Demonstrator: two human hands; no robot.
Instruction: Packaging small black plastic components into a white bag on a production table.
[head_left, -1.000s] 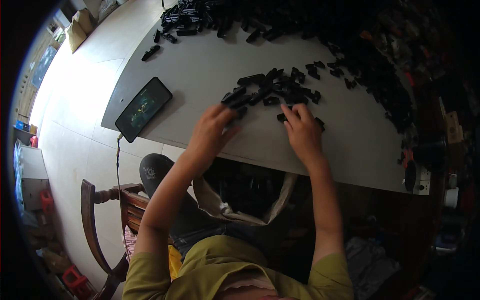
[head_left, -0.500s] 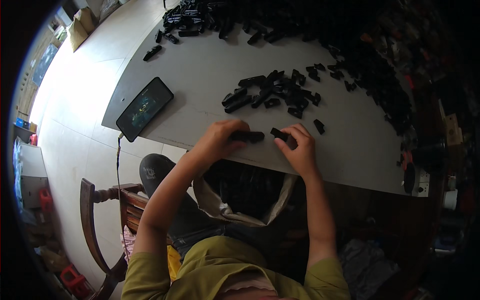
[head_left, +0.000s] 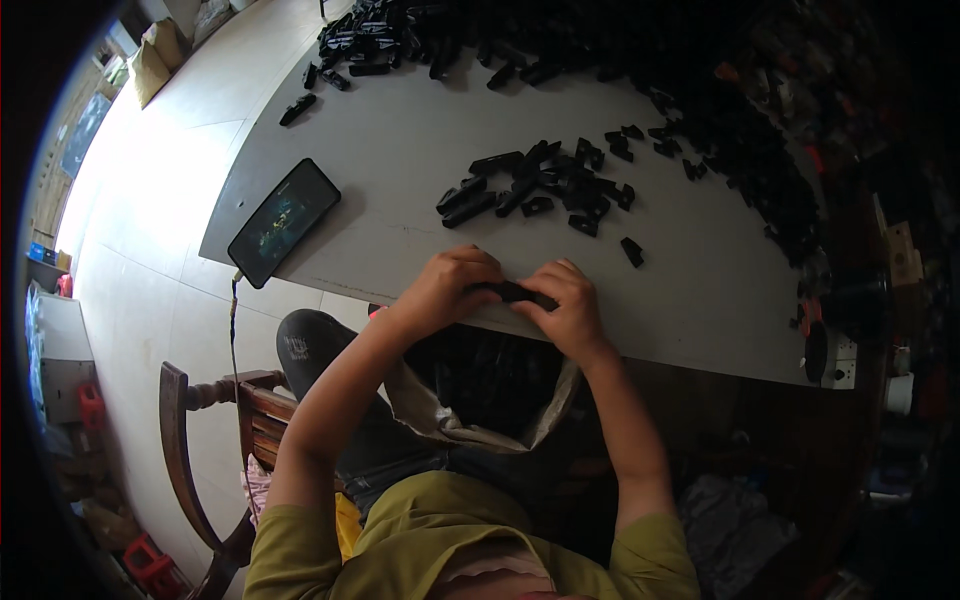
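Observation:
Close to the table's near edge, my left hand (head_left: 455, 285) is closed around a long black plastic part (head_left: 510, 291). My right hand (head_left: 565, 302) pinches a short black piece at the right end of that part. The two pieces meet between my fingers; whether they are joined I cannot tell. Just beyond my hands lies a small pile of black plastic parts (head_left: 545, 182), some long, some short. One short black piece (head_left: 632, 252) rests apart, to the right. Below my hands an open sack (head_left: 425, 418) holds more dark parts.
A phone (head_left: 285, 222) with a lit screen and a cable lies at the table's (head_left: 390, 180) left edge. Large heaps of black parts (head_left: 400, 35) cover its far side and right side. A wooden chair (head_left: 180, 440) stands at the lower left.
My right hand has moved left, bringing its short piece against the end of the long part in my left hand. Before, a gap lay between the two pieces.

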